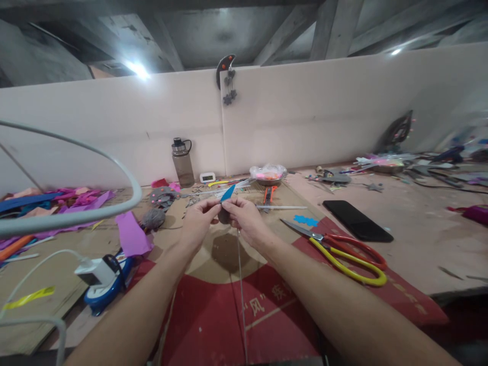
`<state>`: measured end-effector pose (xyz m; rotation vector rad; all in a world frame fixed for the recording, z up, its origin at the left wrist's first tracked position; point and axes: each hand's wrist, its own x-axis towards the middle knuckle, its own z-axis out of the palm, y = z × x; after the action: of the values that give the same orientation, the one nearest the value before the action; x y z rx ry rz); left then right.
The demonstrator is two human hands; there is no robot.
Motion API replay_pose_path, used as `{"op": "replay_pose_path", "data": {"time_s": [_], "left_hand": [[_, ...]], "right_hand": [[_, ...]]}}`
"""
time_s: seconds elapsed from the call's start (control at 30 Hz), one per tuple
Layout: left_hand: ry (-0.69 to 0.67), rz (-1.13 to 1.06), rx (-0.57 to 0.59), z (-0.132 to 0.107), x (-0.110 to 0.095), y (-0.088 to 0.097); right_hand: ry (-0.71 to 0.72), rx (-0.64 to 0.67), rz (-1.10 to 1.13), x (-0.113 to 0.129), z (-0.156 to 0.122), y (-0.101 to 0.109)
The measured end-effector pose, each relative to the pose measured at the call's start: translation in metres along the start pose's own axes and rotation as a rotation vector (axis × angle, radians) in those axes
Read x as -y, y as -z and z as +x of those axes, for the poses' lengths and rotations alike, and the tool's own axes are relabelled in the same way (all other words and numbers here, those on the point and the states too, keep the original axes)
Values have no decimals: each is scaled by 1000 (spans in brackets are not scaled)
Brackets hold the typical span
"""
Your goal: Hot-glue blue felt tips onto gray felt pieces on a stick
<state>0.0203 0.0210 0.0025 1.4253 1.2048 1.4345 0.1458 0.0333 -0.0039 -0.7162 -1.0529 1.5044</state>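
Left hand (pixel 199 219) and right hand (pixel 248 219) fingers pinch blue piece (pixel 229 194) with dark grey piece (pixel 224 216); best keep pressure light, edges even, cord (pixel 241 277) clear.

The pointed piece (pixel 229 194) is blue, the scissor handles (pixel 343 239) red and yellow, the phone (pixel 357 220) black.

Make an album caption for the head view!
Left hand and right hand meet at a pointed blue piece, scissors lying nearby.

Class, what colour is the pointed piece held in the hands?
The pointed piece is blue, as the head view shows.
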Motion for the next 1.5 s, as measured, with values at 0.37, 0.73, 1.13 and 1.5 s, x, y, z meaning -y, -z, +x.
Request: {"op": "replay_pose_path", "data": {"time_s": [0.37, 0.73, 1.13, 1.5], "left_hand": [[8, -55, 79, -4, -6, -5], [51, -131, -62, 1, -1, 0], [37, -360, -382, 29, 2, 43], [16, -502, -488, 46, 5, 71]], "right_hand": [[57, -28, -142, -5, 3, 3], [69, 41, -210, -8, 3, 1], [-93, 264, -117, 26, -16, -3], [16, 413, -1180, 50, -4, 33]]}}
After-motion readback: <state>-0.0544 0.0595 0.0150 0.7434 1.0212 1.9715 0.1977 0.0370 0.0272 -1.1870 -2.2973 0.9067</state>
